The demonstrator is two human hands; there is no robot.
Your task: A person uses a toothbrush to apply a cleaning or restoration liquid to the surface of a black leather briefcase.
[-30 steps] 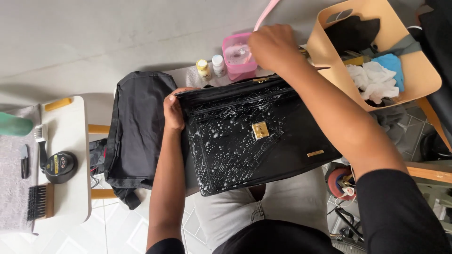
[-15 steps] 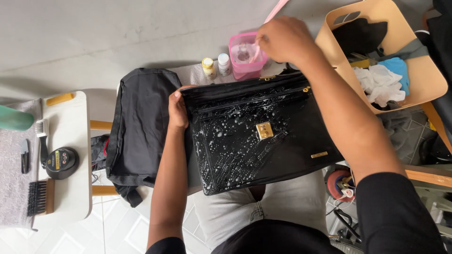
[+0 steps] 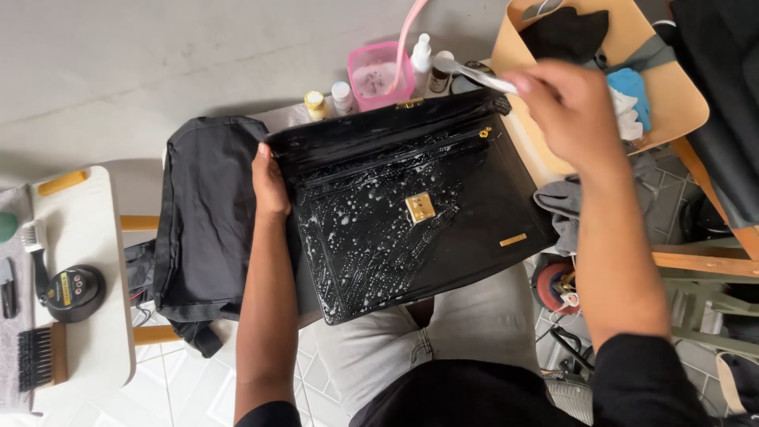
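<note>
Pale tiled flooring and a grey wall framed the seated person, who balanced a glossy black handbag [image 3: 411,213] across the lap, its front flecked with white foam around a gold clasp [image 3: 420,207]. At the bag's left edge the left hand [image 3: 270,183] pressed flat with fingers wrapped over the side, steadying it. Above the bag's upper right corner the right hand [image 3: 563,107] pinched a small white brush [image 3: 473,76], fingers closed on its handle and the head pointing toward a pink tub [image 3: 381,76] of suds just behind the bag's top edge. Small bottles [image 3: 330,98] stood beside that tub, a black cloth bag [image 3: 204,217] lay to the handbag's left, and a tan tray [image 3: 672,103] of rags sat to its right. Judging by the patchy foam, the cleaning would go best with the bag kept braced, light circular strokes, and a brush not overloaded, so suds stayed clear of the zip.
</note>
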